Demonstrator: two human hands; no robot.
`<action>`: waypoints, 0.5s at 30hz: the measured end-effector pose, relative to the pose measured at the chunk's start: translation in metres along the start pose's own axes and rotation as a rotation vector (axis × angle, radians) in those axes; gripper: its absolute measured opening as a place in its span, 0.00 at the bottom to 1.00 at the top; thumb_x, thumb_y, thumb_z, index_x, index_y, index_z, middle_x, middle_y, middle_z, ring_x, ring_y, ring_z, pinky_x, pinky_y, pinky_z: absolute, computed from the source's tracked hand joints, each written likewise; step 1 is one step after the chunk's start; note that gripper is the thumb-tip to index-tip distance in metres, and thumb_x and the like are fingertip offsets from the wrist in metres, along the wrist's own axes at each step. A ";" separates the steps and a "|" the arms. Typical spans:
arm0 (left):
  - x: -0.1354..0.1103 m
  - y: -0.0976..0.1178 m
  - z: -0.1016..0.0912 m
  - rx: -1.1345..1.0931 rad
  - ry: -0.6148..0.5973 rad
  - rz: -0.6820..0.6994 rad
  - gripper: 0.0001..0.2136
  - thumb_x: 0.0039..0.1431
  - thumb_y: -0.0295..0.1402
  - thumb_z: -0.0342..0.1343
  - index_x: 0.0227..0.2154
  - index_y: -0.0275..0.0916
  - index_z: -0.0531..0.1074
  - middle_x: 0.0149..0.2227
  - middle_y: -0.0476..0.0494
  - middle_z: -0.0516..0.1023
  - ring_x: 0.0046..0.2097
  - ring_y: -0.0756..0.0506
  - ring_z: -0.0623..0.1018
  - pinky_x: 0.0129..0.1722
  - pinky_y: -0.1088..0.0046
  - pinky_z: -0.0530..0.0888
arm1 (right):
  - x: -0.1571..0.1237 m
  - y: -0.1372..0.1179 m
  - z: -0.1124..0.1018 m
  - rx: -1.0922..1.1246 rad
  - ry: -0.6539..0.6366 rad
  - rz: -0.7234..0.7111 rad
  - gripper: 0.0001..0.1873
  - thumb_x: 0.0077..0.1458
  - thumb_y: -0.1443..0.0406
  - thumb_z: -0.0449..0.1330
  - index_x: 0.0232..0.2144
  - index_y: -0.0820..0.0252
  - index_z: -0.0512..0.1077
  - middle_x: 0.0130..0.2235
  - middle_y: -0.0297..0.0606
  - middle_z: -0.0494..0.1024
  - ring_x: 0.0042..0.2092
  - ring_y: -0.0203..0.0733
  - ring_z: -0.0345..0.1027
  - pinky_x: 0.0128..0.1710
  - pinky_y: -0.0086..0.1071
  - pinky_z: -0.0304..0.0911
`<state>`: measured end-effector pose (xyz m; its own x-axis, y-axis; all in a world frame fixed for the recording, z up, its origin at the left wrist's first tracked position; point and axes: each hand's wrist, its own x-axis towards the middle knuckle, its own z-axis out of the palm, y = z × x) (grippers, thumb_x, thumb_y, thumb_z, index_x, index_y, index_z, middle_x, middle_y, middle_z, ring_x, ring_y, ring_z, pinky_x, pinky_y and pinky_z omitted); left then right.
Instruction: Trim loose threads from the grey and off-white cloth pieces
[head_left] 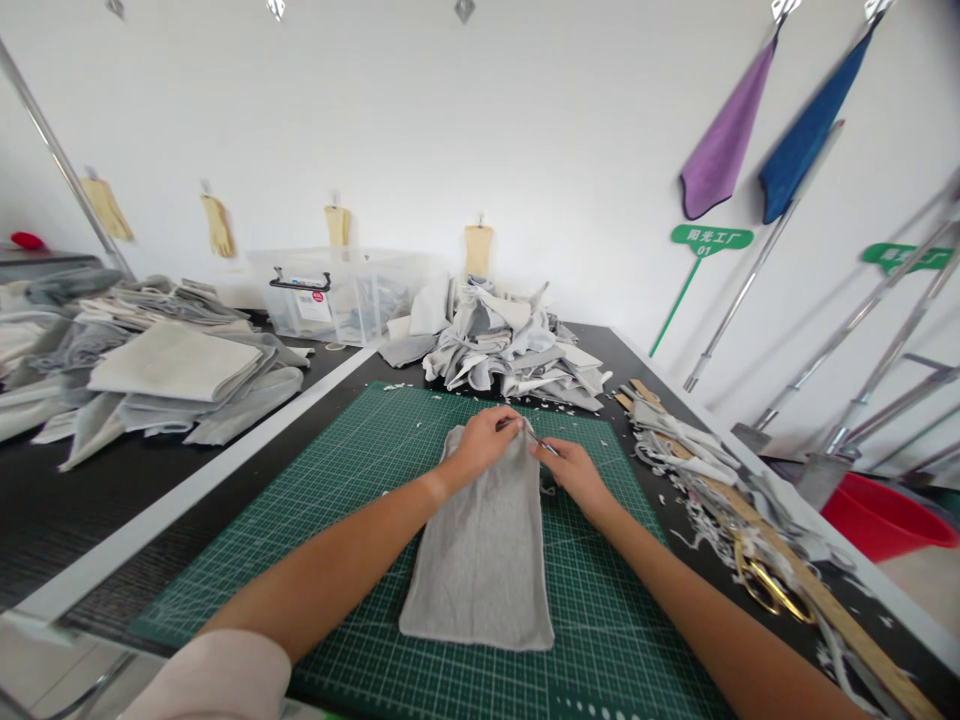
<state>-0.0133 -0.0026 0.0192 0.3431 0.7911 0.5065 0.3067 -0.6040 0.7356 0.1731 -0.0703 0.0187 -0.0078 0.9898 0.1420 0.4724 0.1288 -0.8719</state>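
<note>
A grey rectangular cloth (480,545) lies lengthwise on the green cutting mat (607,600), its short near edge toward me. At its far end my left hand (487,440) is closed, pinching the cloth's edge near the top corner. My right hand (576,475), just right of that corner, has its fingers closed on a slim metal tool (546,442). The tool points left toward my left fingertips. Its exact kind is too small to make out, and its tip is partly hidden by the fingers and cloth.
Behind the mat is a heap of grey and white cloth pieces (495,335), beside a clear plastic box (337,300). Stacked cloths (180,365) lie left. On the right are fabric scraps (690,450), a wooden strip (825,600) and gold-handled scissors (772,585). A red basin (885,515) stands beyond.
</note>
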 end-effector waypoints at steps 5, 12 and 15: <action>0.016 0.015 -0.021 -0.056 0.224 -0.024 0.11 0.66 0.37 0.50 0.39 0.38 0.76 0.38 0.45 0.80 0.39 0.47 0.77 0.42 0.72 0.70 | -0.012 -0.019 0.007 0.192 -0.127 0.147 0.20 0.53 0.48 0.63 0.26 0.57 0.65 0.19 0.23 0.52 0.21 0.30 0.42 0.21 0.28 0.41; 0.040 0.049 -0.066 -0.016 0.507 0.076 0.09 0.67 0.36 0.50 0.38 0.39 0.74 0.35 0.47 0.78 0.38 0.47 0.75 0.41 0.72 0.69 | -0.024 -0.043 0.013 0.026 -0.338 0.062 0.20 0.54 0.49 0.62 0.25 0.58 0.67 0.21 0.26 0.57 0.24 0.32 0.50 0.24 0.28 0.45; 0.047 0.069 -0.094 0.034 0.619 0.098 0.08 0.66 0.36 0.51 0.38 0.40 0.74 0.32 0.47 0.75 0.35 0.47 0.73 0.37 0.72 0.68 | -0.018 -0.045 0.002 -0.137 -0.296 -0.048 0.19 0.56 0.51 0.60 0.24 0.59 0.69 0.23 0.28 0.63 0.28 0.35 0.57 0.28 0.28 0.49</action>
<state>-0.0596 0.0025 0.1359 -0.2037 0.6353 0.7449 0.3317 -0.6711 0.6630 0.1502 -0.0936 0.0544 -0.2797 0.9598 0.0218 0.5789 0.1867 -0.7937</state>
